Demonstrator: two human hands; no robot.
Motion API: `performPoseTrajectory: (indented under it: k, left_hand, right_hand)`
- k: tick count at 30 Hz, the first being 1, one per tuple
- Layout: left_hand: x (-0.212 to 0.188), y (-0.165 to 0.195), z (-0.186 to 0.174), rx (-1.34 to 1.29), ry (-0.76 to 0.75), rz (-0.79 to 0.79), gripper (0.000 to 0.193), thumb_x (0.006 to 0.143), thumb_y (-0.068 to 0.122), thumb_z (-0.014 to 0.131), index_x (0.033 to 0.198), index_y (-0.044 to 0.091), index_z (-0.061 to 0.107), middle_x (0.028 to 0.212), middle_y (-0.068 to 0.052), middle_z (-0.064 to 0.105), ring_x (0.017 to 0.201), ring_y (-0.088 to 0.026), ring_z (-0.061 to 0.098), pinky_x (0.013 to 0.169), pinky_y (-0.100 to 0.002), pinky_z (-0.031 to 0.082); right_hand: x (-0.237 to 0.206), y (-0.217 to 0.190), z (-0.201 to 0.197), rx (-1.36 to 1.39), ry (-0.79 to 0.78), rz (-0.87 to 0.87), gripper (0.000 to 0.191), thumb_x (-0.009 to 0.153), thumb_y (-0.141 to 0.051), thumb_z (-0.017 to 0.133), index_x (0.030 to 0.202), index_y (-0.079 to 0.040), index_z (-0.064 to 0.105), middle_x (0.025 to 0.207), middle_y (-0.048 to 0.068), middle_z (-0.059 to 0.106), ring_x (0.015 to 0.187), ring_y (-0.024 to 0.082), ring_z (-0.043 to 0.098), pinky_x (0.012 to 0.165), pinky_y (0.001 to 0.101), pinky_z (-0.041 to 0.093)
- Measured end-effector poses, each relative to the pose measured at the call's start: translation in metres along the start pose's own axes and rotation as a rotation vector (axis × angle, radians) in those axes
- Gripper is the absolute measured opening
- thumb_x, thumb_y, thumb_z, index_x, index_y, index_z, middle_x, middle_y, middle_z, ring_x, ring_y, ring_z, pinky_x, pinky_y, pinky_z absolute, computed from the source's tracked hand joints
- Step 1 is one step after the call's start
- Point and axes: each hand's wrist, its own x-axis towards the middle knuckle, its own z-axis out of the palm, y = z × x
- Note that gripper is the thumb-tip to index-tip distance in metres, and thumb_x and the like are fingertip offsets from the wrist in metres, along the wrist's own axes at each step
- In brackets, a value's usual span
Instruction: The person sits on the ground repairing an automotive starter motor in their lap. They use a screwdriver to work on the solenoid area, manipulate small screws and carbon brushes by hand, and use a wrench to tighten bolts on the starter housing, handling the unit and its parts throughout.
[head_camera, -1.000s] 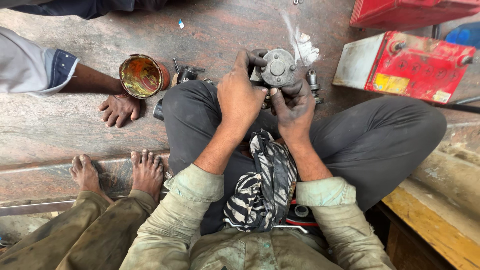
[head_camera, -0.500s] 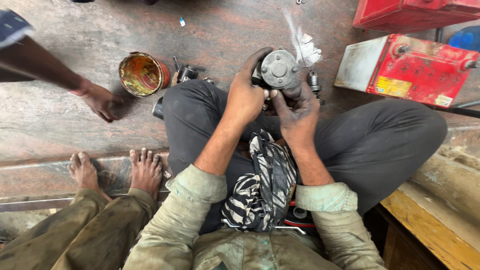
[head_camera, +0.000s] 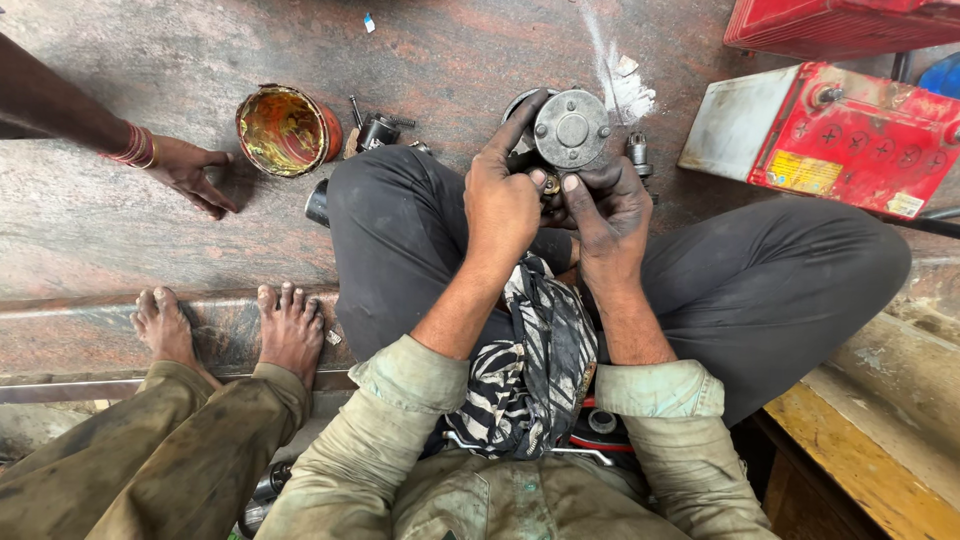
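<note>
I sit cross-legged and hold a grey round metal motor part (head_camera: 571, 130) in front of my knees. My left hand (head_camera: 503, 195) grips its left side, the index finger stretched up along the rim. My right hand (head_camera: 608, 205), black with grease, holds it from below and right, thumb tip pressed next to the left thumb at a small brass piece. A black-and-white striped cloth (head_camera: 528, 365) lies in my lap.
A rusty open tin (head_camera: 285, 130) stands on the floor at the left, with small metal parts (head_camera: 378, 128) beside it. Another person's hand (head_camera: 190, 172) rests near the tin. That person's bare feet (head_camera: 230, 325) are at the lower left. Red batteries (head_camera: 830, 135) sit at the right.
The other person's hand has drawn back from the tin toward the left and its arm has lifted. My hands have shifted slightly on the metal part.
</note>
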Motion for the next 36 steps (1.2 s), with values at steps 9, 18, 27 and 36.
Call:
performPoseTrajectory:
  k: [9,18,27,36]
  left_hand:
    - [0.023,-0.026,-0.002,-0.128,-0.113,0.317,0.075,0.070,-0.022,0.045,0.138,0.003,0.061,0.135,-0.014,0.069,0.130,-0.022,0.063,0.113,-0.030,0.047]
    - [0.019,-0.014,-0.001,0.134,0.011,0.315,0.068,0.071,-0.015,0.054,0.133,0.012,0.062,0.136,-0.011,0.066,0.133,-0.026,0.062,0.113,-0.035,0.047]
    - [0.026,-0.021,-0.005,0.016,-0.049,0.237,0.073,0.069,-0.015,0.053,0.137,0.011,0.060,0.138,-0.014,0.065,0.133,-0.031,0.062,0.111,-0.040,0.050]
    - [0.023,-0.020,-0.006,0.322,-0.047,0.341,0.072,0.083,-0.008,0.067,0.148,0.015,0.047,0.148,-0.016,0.056,0.141,-0.036,0.053,0.116,-0.042,0.043]
  right_hand:
    - [-0.004,0.016,0.011,-0.281,0.118,-0.144,0.019,0.105,-0.004,0.070,0.103,-0.004,0.051,0.093,0.000,0.061,0.083,0.003,0.057,0.073,0.0195,0.049]
    - [-0.006,0.012,0.017,-0.332,0.132,-0.196,0.021,0.106,-0.002,0.069,0.099,-0.003,0.050,0.097,0.002,0.058,0.084,0.004,0.054,0.070,0.0210,0.047]
    - [0.003,0.006,0.001,-0.232,0.009,-0.076,0.019,0.104,-0.004,0.068,0.108,-0.005,0.050,0.099,0.001,0.061,0.088,0.004,0.058,0.078,0.0200,0.051]
    - [0.015,0.014,0.013,-0.290,0.045,-0.057,0.022,0.106,-0.005,0.066,0.111,-0.008,0.045,0.091,-0.003,0.053,0.080,0.002,0.051,0.068,0.0188,0.046]
